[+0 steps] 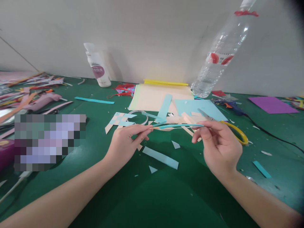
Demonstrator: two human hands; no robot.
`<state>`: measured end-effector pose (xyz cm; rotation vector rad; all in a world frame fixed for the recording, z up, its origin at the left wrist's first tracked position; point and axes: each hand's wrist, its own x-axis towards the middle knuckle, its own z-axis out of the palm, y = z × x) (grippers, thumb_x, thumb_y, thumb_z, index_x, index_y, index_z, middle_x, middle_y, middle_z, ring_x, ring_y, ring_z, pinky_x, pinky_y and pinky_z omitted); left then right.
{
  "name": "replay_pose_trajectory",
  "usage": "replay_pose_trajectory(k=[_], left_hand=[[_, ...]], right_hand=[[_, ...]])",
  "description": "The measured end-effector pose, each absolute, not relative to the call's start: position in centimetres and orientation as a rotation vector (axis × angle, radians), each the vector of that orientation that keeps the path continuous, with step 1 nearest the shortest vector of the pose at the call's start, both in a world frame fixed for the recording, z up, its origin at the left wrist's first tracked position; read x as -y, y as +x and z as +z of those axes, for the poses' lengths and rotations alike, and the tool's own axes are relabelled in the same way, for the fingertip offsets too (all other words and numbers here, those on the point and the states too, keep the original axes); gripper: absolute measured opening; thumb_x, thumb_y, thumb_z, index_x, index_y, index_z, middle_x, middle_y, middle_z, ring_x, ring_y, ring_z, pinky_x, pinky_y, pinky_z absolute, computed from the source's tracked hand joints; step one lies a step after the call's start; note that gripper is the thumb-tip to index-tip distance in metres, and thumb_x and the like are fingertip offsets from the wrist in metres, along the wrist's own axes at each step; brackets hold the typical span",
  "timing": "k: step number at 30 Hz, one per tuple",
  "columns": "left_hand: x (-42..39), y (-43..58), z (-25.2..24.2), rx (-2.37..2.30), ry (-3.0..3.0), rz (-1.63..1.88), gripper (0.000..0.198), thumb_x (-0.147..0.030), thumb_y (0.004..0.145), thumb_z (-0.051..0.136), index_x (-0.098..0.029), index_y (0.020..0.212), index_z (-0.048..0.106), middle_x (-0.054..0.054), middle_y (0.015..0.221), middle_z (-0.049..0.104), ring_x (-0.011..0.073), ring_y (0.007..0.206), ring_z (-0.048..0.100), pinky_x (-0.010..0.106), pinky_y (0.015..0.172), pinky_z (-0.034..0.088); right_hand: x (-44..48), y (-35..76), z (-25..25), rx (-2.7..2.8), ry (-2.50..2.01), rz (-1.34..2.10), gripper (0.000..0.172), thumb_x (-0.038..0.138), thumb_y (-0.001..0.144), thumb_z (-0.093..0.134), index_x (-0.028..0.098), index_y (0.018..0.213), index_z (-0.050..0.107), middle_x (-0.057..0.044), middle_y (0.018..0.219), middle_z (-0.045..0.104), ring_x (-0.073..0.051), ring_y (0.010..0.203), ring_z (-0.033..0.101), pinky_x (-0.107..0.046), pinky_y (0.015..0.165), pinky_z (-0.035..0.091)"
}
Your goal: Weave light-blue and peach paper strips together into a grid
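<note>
green work surface (180,202) is running back to a pale grey wall (156,38). left hand (129,139) is pinching, thumb against fingers, one end of a narrow turquoise-and-peach paper piece (175,126); right hand (219,142) is pinching its other end, fingers curled. this piece is spanning the gap between both hands, above the surface. yellow-handled metal scissors (242,134) are lying beside the right hand; a flat pale blue paper strip (161,157) is lying nearer the viewer.

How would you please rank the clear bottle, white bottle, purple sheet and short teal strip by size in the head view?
1. Largest: clear bottle
2. White bottle and purple sheet: too alike to rank
3. Smallest: short teal strip
</note>
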<state>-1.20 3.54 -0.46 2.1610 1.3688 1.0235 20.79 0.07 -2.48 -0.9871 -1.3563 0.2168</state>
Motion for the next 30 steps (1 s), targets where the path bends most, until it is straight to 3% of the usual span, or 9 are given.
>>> replay_pose_trajectory(k=[30], left_hand=[[-3.55, -1.36, -0.79, -1.338, 2.178, 1.06, 0.019, -0.028, 0.083, 0.057, -0.024, 0.093, 0.072, -0.002, 0.079, 0.073, 0.0117, 0.063, 0.066, 0.02, 0.057, 0.057]], right_hand=[[-0.3, 20.98, -2.78, 1.389, -0.978, 0.227, 0.015, 0.013, 0.085, 0.054, 0.023, 0.093, 0.061, 0.001, 0.079, 0.064, -0.01, 0.051, 0.058, -0.028, 0.05, 0.052]])
